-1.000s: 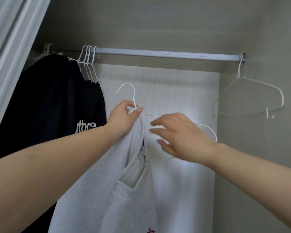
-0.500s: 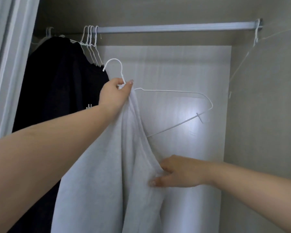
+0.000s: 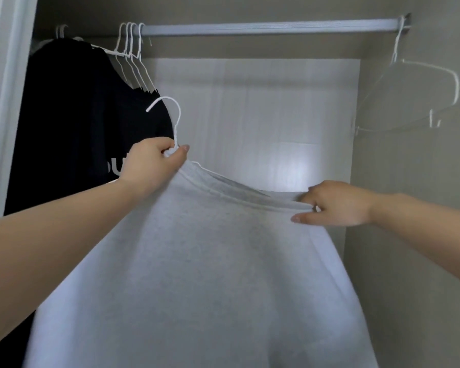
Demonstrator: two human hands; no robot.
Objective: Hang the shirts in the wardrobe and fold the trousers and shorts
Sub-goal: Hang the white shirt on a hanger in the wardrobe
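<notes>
Shirt-on-hanger step, mid-way. My left hand (image 3: 154,160) pinches the neck of the white wire hanger (image 3: 174,120), thumb and fingers clamped on the wire and the collar end together, hook pointing toward 10 o'clock. My right hand (image 3: 335,203) pinches the far end of the neckband of the grey shirt (image 3: 202,261), fingers curled round the ribbing, stretching it toward 3 o'clock. The shirt hangs between both hands, below the rail (image 3: 263,29) and in front of the wardrobe's back panel.

To do it well, as I judge it: hold the hanger level, seat the collar evenly over both shoulders, then lift the hook to the bare rail at 12 o'clock, clear of the black garments (image 3: 72,123) at 9 o'clock.

Not visible: the hanger's arms under the fabric, so I cannot tell whether the right shoulder is seated. Shirt hem and sleeves are cut off below. A spare hanger (image 3: 420,94) at 2 o'clock is blurred.
</notes>
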